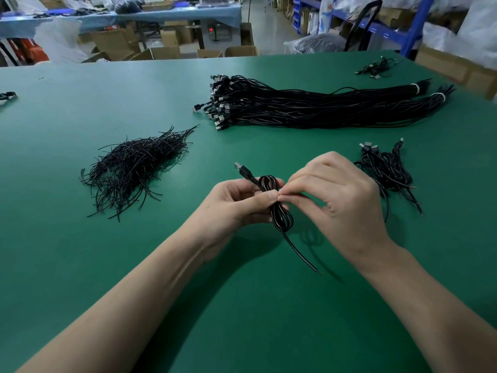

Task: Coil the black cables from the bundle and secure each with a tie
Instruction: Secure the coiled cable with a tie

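1. The left hand (236, 203) grips one coiled cable (281, 214) at its waist, fingers curled round it and thumb on top. The right hand (336, 195) pinches the same waist with thumb and forefinger, its fingertips meeting the left thumb. Whether a tie lies under them cannot be told.
2. The coil is held just above the desk (134, 278), at the middle of the scene. Its USB plug (239, 166) points far-left and its loose tail (301, 254) hangs near-right.
3. The desk is covered in plain green matting that fills most of the view.
4. Beyond its far edge stand cardboard boxes (166, 51) and a blue-covered table (161, 14). At far right there is blue shelving (414, 25) with plastic bags.
5. Counted: two hands and one cable in them.
6. Two long bundles (309, 109) of black cables lie far right, each bound by one white band near its right end, with the plugs fanned at the left end.
7. One heap of thin black ties (134, 168) lies to the left, too many to count.
8. One small pile of finished coils (387, 170) lies just right of the right hand.
9. One small cluster of cables (376, 68) sits at the far right corner.
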Demonstrator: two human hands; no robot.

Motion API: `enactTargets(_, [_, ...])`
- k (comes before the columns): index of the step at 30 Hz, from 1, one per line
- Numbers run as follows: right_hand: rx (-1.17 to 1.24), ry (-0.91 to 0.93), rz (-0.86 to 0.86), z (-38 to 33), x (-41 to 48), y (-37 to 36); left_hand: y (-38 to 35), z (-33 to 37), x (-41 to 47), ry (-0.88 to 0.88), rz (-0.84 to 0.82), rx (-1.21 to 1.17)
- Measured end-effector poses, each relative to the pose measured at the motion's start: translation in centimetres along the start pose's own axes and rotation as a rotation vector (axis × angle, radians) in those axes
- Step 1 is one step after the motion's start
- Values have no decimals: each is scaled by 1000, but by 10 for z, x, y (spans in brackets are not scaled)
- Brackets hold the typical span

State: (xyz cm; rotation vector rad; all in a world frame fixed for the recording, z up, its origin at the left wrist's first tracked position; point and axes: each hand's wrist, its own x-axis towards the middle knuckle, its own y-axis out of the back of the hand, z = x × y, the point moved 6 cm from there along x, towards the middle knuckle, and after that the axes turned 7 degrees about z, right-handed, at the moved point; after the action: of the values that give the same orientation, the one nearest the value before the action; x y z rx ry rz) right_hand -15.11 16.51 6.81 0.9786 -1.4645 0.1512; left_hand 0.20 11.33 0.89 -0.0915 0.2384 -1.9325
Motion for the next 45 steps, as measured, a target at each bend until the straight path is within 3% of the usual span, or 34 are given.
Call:
enactTargets(7, [55, 4, -120, 6, 1, -2, -1, -6, -1, 98, -60, 0])
enactTargets(16, [-73, 72, -227, -5, -1, -12, 8, -7, 4, 19, -40, 58])
enactTargets(25, [268, -412, -335, 16, -13, -23, 2, 5, 0, -197, 1, 216])
enactTargets(30, [155, -392, -428, 15, -18, -26, 2, 6, 1, -204, 36, 235])
enactTargets(34, [322, -497, -389, 16, -18, -27, 3, 10, -1, -240, 69, 333])
enactTargets(37, [629, -716, -385, 19, -24, -35, 2, 25, -6, -397, 141, 498])
enactTargets(41, [1118, -1048, -349, 13, -31, -47, -9, 55, -24, -864, 214, 814])
enactTargets(43, [1227, -1132, -352, 11, -33, -52, -18, 61, -33, -1107, 222, 1023])
enactTargets(45, [1209, -1162, -334, 13, -36, -54, -25, 59, -37, -1226, 184, 1119])
